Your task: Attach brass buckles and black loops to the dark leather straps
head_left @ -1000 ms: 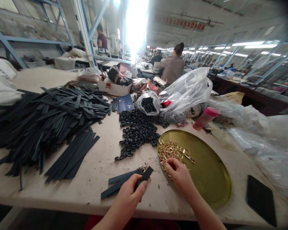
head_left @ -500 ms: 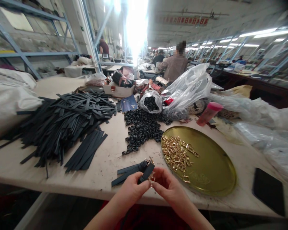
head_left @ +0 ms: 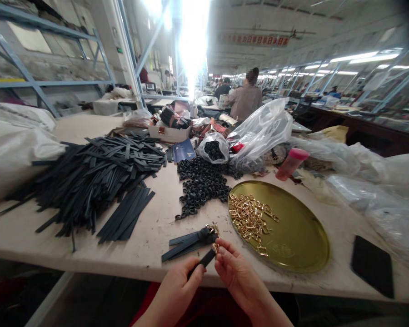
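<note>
My left hand (head_left: 186, 281) is closed around a dark strap (head_left: 207, 259) near the table's front edge. At the strap's upper end sits a gold buckle (head_left: 216, 248), pinched by the fingertips of my right hand (head_left: 233, 270). Just beyond, a few straps with buckles (head_left: 191, 239) lie on the table. To the right, a round gold tray (head_left: 303, 236) holds a heap of gold buckles (head_left: 248, 215). Small black loops (head_left: 202, 184) are spread over the middle. A large pile of dark strips (head_left: 102, 168) lies on the left, with a neater bundle (head_left: 126, 215) before it.
A black phone-like slab (head_left: 372, 265) lies at the right edge. Behind the tray stand a pink-lidded bottle (head_left: 293, 163) and a clear plastic bag (head_left: 264, 131). A blue card (head_left: 183, 151) lies by a small box (head_left: 168, 133). A person (head_left: 247, 97) sits farther back.
The strap in my left hand has turned and come lower, with the buckle now at its upper end. My right hand's fingers have moved up to the buckle. The view has shifted slightly.
</note>
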### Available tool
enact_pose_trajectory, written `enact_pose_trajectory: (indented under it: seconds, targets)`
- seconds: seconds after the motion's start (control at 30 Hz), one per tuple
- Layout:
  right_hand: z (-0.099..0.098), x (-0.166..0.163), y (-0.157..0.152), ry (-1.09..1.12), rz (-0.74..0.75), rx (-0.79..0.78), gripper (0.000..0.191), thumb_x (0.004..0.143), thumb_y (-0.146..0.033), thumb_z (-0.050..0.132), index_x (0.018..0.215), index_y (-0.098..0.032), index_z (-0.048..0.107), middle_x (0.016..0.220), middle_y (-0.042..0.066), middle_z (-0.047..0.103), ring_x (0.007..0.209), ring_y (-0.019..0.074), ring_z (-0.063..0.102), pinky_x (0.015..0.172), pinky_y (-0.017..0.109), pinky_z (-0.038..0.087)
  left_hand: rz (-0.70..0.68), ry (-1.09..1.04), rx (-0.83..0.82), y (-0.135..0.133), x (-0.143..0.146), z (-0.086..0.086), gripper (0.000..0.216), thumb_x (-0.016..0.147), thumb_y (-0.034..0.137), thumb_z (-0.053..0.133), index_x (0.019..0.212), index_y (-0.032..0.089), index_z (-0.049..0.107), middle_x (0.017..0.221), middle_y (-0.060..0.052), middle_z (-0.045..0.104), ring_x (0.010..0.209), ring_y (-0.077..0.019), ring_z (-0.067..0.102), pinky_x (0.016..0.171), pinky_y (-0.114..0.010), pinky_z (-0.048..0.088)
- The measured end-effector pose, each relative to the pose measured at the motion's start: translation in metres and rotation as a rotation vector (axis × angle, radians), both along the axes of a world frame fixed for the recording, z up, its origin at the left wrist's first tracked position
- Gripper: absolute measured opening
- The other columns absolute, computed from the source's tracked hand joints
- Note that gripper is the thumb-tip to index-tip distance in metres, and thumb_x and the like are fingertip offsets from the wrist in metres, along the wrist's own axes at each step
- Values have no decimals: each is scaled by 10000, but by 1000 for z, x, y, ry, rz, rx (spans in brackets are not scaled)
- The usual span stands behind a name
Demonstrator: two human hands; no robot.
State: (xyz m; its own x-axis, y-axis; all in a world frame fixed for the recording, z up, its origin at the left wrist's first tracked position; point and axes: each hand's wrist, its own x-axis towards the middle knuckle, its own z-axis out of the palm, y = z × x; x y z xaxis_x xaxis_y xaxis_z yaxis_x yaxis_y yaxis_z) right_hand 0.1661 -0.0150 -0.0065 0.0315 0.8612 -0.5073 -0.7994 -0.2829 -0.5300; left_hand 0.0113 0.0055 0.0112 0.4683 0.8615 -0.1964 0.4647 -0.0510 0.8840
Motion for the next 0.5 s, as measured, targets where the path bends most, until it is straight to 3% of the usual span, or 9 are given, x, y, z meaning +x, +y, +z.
enact_pose_trajectory:
  seconds: [0.27,0.4,0.5]
  targets:
    - [-12,-17,-9,58,44,-5,311,565,-206,796,808,-156,608,667,-40,640,527,34,576,548,139,495,-76,63,43,2,4,3,293,843,342,362,782,190,605,747,-8,630,686,-154,535,661,-225,383]
    - [-21,-25,-14,-262,21,123,228,625,-294,750,703,-166,578,554,-77,565,453,34,476,443,132,395,-61,-55,-57,-1,8,-1,199,823,313,423,823,166,557,779,-17,608,715,-148,521,660,-224,388]
    - [-22,-24,-16,-492,19,184,216,658,-342,713,702,-167,591,614,-46,595,559,86,523,532,185,424,-21,-161,-181,-1,9,-9,198,813,350,445,803,160,502,693,17,532,635,-118,470,574,-207,375]
